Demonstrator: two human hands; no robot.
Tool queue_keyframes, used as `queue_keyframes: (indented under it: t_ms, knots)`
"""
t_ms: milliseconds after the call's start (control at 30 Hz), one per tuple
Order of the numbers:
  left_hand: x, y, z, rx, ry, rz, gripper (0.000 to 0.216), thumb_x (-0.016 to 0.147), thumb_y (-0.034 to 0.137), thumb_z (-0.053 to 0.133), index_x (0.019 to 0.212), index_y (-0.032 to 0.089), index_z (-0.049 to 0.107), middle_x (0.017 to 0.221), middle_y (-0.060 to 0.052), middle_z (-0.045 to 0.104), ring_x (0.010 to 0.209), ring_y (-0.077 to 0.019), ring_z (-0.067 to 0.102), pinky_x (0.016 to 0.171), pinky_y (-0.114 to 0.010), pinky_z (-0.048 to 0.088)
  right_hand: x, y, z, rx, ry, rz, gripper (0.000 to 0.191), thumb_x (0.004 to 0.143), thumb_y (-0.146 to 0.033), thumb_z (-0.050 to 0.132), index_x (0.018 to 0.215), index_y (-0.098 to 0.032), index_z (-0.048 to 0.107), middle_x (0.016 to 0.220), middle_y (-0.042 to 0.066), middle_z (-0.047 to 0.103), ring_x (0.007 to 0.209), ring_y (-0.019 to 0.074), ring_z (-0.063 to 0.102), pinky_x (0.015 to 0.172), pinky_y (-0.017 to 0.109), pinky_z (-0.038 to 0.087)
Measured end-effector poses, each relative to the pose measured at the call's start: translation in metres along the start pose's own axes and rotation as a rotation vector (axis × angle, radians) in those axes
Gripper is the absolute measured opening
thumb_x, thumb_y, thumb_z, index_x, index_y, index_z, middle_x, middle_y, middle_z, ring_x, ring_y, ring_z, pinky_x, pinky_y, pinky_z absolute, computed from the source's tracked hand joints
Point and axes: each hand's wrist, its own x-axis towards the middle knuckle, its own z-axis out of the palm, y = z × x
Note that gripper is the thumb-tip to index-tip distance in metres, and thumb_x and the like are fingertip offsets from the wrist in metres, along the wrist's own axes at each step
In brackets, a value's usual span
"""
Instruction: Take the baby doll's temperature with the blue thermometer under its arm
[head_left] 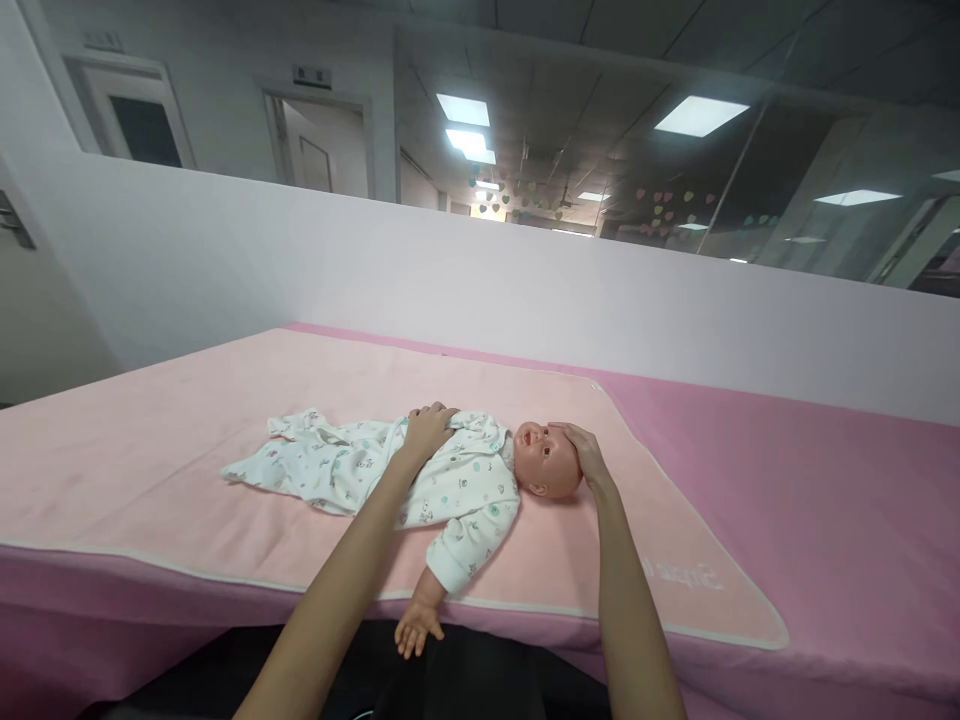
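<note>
**One doll, two hands**

There is one baby doll (450,480). It lies on its back on one light pink mat (187,440). The mat is spread on a worktop (825,500) with a darker pink cover. The doll is near the front edge of the mat, close to the person.

The doll lies longways from left to right. Its head (544,462) points to the right and its legs point to the left. Its face looks up. It wears one white suit (337,465) with little pictures on it. The legs of the suit look flat and floppy. One doll arm (457,555) sticks out toward the person. Its little hand (418,628) hangs past the edge of the mat and the worktop.

Two hands are on the doll, and they are apart. The left hand (429,425) rests on the doll's chest. Its fingers are bent on the cloth, but I cannot tell if they pinch it. The right hand (586,455) lies open and cupped on the top of the doll's head. It touches the head but does not squeeze it.

Behind the worktop stands one long white wall (450,270). There is some pale writing (686,575) on the mat's right corner, too faint to read.
</note>
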Motion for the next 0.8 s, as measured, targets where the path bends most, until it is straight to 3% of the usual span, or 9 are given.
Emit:
queue_keyframes:
  t_ms: [167,400,500,667,800]
  knots:
    - [0.0003,0.0001,0.0001,0.012,-0.012,-0.016,0.044,0.076,0.021,0.043,0.118,0.030,0.049,0.116,-0.005,0.052,0.102,-0.0237,0.049,0.089,-0.039,0.030,0.0015,0.0024,-0.0002,0.007,0.011,-0.001,0.037,0.066,-0.050,0.059,0.083,-0.018,0.069,0.098,0.007,0.067,0.098,0.0238,0.057,0.092,0.036,0.040]
    - [0.0006,-0.0010,0.0027,0.013,0.015,-0.005,0.044,0.075,0.020,0.042,0.117,0.029,0.050,0.114,-0.005,0.053,0.100,-0.0237,0.050,0.088,-0.039,0.031,0.0029,0.0075,-0.0007,0.025,0.135,0.011,0.054,0.065,-0.044,0.062,0.116,-0.029,0.054,0.133,-0.001,0.043,0.122,0.0215,0.040,0.100,0.035,0.034]
    - [0.0004,-0.0014,0.0031,0.007,0.019,0.002,0.043,0.075,0.020,0.043,0.117,0.029,0.050,0.113,-0.006,0.053,0.100,-0.0236,0.050,0.088,-0.039,0.031,0.0025,0.0059,0.0000,0.031,0.130,0.018,0.048,0.065,-0.044,0.062,0.108,-0.024,0.060,0.126,0.002,0.051,0.118,0.0225,0.044,0.099,0.035,0.035]
    - [0.0010,-0.0021,0.0038,0.001,0.027,0.014,0.043,0.075,0.021,0.044,0.116,0.029,0.051,0.113,-0.006,0.053,0.100,-0.0244,0.050,0.088,-0.040,0.031,0.0009,0.0014,0.0014,0.017,0.036,0.040,0.033,0.066,-0.045,0.058,0.080,-0.017,0.069,0.091,0.007,0.069,0.094,0.0239,0.059,0.089,0.035,0.041]
    - [0.0018,-0.0021,0.0041,0.000,0.022,0.009,0.043,0.075,0.021,0.044,0.117,0.029,0.050,0.113,-0.006,0.053,0.101,-0.0246,0.050,0.089,-0.040,0.031,-0.0003,-0.0007,0.0025,0.018,0.054,0.028,0.030,0.067,-0.042,0.058,0.079,-0.017,0.069,0.090,0.006,0.069,0.091,0.0227,0.059,0.087,0.033,0.042]
